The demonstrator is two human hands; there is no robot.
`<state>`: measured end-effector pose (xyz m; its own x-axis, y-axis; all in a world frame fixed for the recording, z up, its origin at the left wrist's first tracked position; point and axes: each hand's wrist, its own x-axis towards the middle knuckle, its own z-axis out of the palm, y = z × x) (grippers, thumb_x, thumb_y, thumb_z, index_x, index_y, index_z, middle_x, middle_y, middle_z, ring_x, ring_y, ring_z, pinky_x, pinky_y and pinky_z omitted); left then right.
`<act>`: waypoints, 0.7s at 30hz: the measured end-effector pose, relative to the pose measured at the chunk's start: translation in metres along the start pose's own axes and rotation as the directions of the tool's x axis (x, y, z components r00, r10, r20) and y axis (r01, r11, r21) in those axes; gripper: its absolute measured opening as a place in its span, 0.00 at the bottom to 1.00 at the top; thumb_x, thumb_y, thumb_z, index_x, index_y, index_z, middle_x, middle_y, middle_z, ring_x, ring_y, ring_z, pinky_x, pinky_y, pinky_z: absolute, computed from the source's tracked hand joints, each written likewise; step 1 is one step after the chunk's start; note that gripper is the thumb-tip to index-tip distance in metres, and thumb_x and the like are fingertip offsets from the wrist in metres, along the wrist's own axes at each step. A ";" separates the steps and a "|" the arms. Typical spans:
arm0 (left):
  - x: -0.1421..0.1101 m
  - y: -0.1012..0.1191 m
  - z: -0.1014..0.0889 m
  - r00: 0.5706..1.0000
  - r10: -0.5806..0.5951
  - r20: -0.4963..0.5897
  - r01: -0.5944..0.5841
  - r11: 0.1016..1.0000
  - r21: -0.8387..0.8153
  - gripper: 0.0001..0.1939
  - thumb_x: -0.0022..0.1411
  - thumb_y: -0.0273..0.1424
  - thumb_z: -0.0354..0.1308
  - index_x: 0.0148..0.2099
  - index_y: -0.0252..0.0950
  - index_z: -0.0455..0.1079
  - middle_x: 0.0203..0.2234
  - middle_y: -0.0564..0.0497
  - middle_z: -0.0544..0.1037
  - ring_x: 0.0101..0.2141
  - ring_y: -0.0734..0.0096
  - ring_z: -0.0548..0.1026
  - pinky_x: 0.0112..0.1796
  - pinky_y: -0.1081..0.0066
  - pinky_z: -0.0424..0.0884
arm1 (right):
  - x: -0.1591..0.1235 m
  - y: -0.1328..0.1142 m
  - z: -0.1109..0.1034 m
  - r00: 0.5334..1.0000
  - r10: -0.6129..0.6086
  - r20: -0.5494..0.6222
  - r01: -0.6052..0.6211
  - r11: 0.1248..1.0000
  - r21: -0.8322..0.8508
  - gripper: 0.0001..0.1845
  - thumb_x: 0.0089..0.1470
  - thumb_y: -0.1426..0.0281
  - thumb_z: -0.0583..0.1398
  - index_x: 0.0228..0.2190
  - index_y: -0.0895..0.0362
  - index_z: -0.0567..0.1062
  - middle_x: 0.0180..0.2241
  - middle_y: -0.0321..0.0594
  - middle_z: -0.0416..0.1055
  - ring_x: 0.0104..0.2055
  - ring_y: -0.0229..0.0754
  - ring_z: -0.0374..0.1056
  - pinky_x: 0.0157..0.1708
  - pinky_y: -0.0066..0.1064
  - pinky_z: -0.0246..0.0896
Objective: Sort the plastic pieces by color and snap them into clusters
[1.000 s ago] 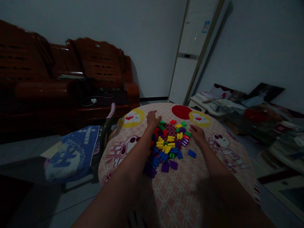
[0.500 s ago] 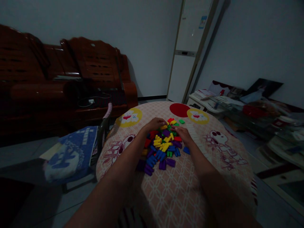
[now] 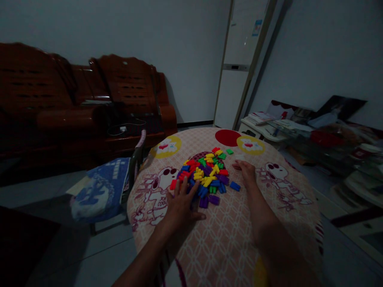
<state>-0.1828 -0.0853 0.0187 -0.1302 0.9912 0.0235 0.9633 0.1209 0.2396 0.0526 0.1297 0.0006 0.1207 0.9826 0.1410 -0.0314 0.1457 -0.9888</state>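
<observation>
A loose heap of small plastic building blocks (image 3: 206,171) in red, yellow, green, blue and purple lies on the patterned tablecloth (image 3: 221,239). My left hand (image 3: 183,203) is at the near left edge of the heap, palm down with its fingers spread over the purple and blue blocks; it partly hides them. To the right of the heap, my right hand (image 3: 247,171) is over the cloth, its fingers stretched toward the blocks and nothing visible in them. A single blue block (image 3: 235,185) lies near that hand, and a green block (image 3: 229,152) is at the far side.
A chair (image 3: 137,155) with a blue cloth (image 3: 103,191) stands at the table's left. Behind it is a wooden sofa (image 3: 128,95). A tall white cabinet unit (image 3: 231,91) stands at the back, and a cluttered glass-topped table (image 3: 323,147) is on the right.
My left hand has moved from the far side of the heap toward me, spreading its fingers. My right hand has drawn away to the right. The far blocks are uncovered.
</observation>
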 end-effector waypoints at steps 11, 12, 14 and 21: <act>0.074 -0.012 -0.001 0.984 0.165 -0.071 -0.170 0.984 -0.056 0.45 0.55 0.45 0.67 0.71 0.52 0.53 0.70 0.40 0.52 0.68 0.33 0.47 0.57 0.38 0.61 | -0.003 -0.001 0.001 0.999 -0.030 0.021 0.030 1.000 -0.004 0.23 0.41 0.50 0.64 0.27 0.59 0.80 0.24 0.44 0.79 0.30 0.46 0.76 0.36 0.38 0.72; 0.081 -0.014 -0.004 0.985 0.166 -0.051 -0.169 0.984 -0.065 0.46 0.54 0.45 0.68 0.71 0.52 0.53 0.70 0.40 0.52 0.68 0.34 0.48 0.57 0.38 0.61 | -0.003 -0.001 0.001 0.999 -0.035 0.026 0.035 0.999 -0.013 0.24 0.41 0.50 0.64 0.27 0.59 0.79 0.24 0.44 0.79 0.30 0.46 0.76 0.36 0.38 0.72; 0.090 -0.018 -0.013 0.987 0.162 -0.010 -0.162 0.983 -0.083 0.47 0.52 0.42 0.70 0.70 0.53 0.55 0.70 0.40 0.52 0.68 0.35 0.50 0.58 0.39 0.61 | -0.004 -0.001 0.002 0.998 -0.044 0.042 0.045 0.998 -0.037 0.24 0.41 0.49 0.64 0.27 0.58 0.80 0.24 0.44 0.79 0.29 0.46 0.76 0.35 0.38 0.72; 0.088 0.026 -0.054 0.926 0.332 -0.182 -0.346 0.937 -0.049 0.30 0.56 0.37 0.67 0.61 0.44 0.69 0.65 0.41 0.61 0.65 0.44 0.58 0.62 0.49 0.60 | -0.007 -0.001 0.005 0.990 -0.064 0.124 0.080 0.989 -0.127 0.22 0.42 0.51 0.64 0.28 0.59 0.80 0.26 0.44 0.79 0.28 0.44 0.75 0.33 0.36 0.71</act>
<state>-0.1819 0.0026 0.0798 0.1563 0.9478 0.2779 0.9362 -0.2318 0.2642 0.0464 0.1227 0.0012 -0.0016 0.9779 0.2090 0.1050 0.2080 -0.9725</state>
